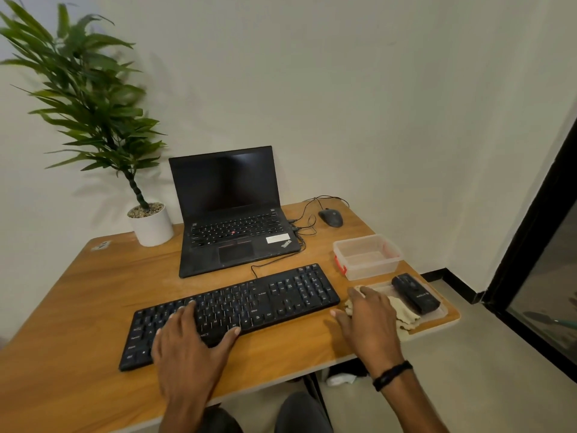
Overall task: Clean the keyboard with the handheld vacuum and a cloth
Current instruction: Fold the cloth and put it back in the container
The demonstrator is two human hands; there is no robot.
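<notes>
A wooden worktop (93,292) stands against a white wall, with the black keyboard (281,295) near its front edge. The left hand (190,342) lies flat on the keyboard, fingers spread, holding nothing. Just right of the keyboard, the right hand (370,320) covers the cloth (404,312); I cannot tell whether it grips. Farther right lies the handheld vacuum (415,293).

I see the keyboard (281,295): black, full-size, wired, flat on the counter (93,292), angled across lower centre of frame. Handheld vacuum (415,294): black, stubby, lying on its side, right of centre. Cloth (404,312): beige, crumpled, touching the vacuum's near side, left end hidden.
</notes>
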